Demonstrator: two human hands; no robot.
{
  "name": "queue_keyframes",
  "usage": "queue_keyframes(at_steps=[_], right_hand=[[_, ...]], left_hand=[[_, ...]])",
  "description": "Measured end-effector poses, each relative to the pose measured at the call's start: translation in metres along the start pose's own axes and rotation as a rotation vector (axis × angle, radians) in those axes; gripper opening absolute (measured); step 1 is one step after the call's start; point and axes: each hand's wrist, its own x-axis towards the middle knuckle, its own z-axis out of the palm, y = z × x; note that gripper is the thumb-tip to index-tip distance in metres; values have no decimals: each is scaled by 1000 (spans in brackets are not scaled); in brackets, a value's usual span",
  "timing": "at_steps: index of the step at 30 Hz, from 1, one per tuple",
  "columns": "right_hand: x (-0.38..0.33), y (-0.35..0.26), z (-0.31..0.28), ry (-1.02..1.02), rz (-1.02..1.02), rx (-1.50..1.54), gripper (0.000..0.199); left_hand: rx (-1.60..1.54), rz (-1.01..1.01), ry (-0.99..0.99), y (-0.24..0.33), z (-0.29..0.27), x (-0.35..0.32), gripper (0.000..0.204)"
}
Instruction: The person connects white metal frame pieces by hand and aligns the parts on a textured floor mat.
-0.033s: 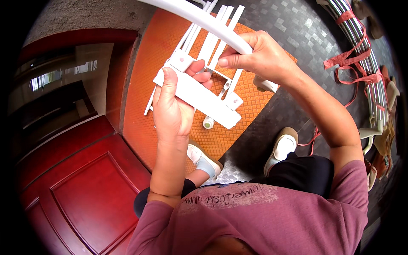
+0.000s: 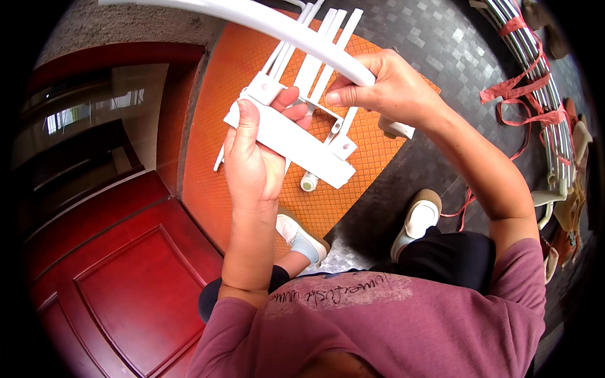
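My left hand (image 2: 252,167) is closed around a flat white bracket (image 2: 296,146), thumb on its near face and fingers behind it. Two tabs with holes stick out from the bracket's far edge. My right hand (image 2: 397,88) grips the end of a thick, curved white tube (image 2: 290,31), which runs up and left out of view. The tube passes above the bracket, apart from it. Beyond and below my hands, several white tubes and bars (image 2: 324,53) lie on an orange textured mat (image 2: 217,82). A white tube end with a greenish centre (image 2: 309,183) shows below the bracket.
A short white piece (image 2: 396,128) shows under my right wrist. To the left stands a red panelled wooden door (image 2: 138,290). At the right, a bundle of metal tubes (image 2: 535,69) is tied with red strips. My white shoes (image 2: 421,217) rest near the mat.
My left hand and the bracket have shifted slightly left, and the bracket has tilted a little. The curved tube has moved slightly lower, with my right hand still holding its end.
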Motion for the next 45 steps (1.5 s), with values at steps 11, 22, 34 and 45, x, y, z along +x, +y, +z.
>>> queue_keyframes(at_steps=[11, 22, 34, 45], right_hand=[[-5, 22, 36, -14, -433, -259, 21], [11, 29, 22, 420, -495, -344, 22], [0, 109, -155, 764, -72, -963, 41], [0, 101, -166, 806, 14, -767, 30]], left_hand=[[-98, 163, 85, 7, -12, 9, 53], [-200, 139, 223, 10, -5, 3, 44], [-690, 125, 127, 28, -46, 5, 52], [-651, 223, 316, 37, -33, 10, 56]])
